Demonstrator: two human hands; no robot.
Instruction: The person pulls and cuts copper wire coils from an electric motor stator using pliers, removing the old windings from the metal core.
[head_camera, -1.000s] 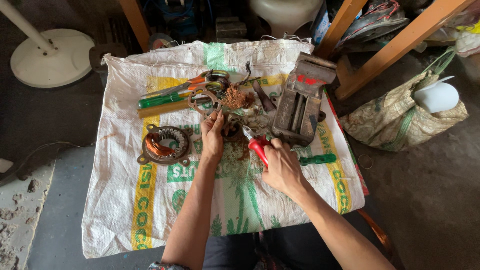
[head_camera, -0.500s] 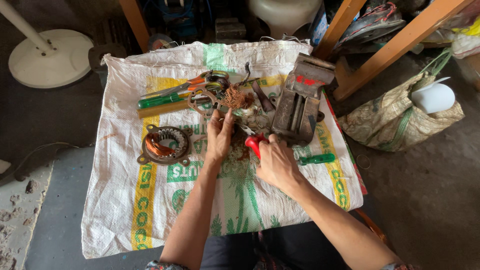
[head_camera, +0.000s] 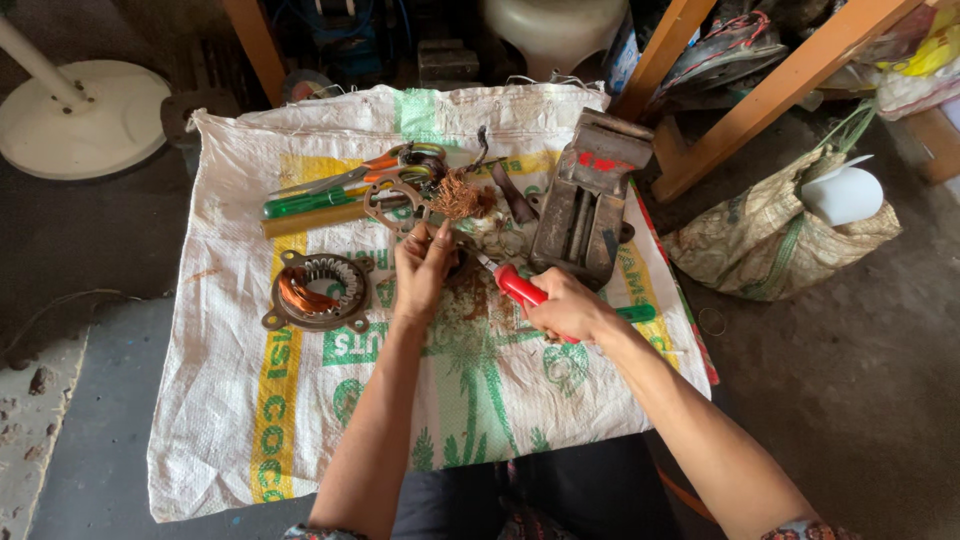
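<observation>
On sack (head_camera: 300, 420): R hand (head_camera: 565, 305) grip pinching red pliers (head_camera: 520, 288); L hand (head_camera: 425, 265) grip unclear.

left hand (head_camera: 424, 270): fingers curled, pinching | right hand (head_camera: 566, 305): fist closed

Head view under soft, diffuse daylight. The white woven sack (head_camera: 300, 420) is the brightest surface, evenly lit and without glare; the floor around it falls dim. Shadows beneath both forearms are faint. Focus is sharp at centre; wide-angle distortion bends the wooden beams (head_camera: 790, 90) towards the edges.
</observation>
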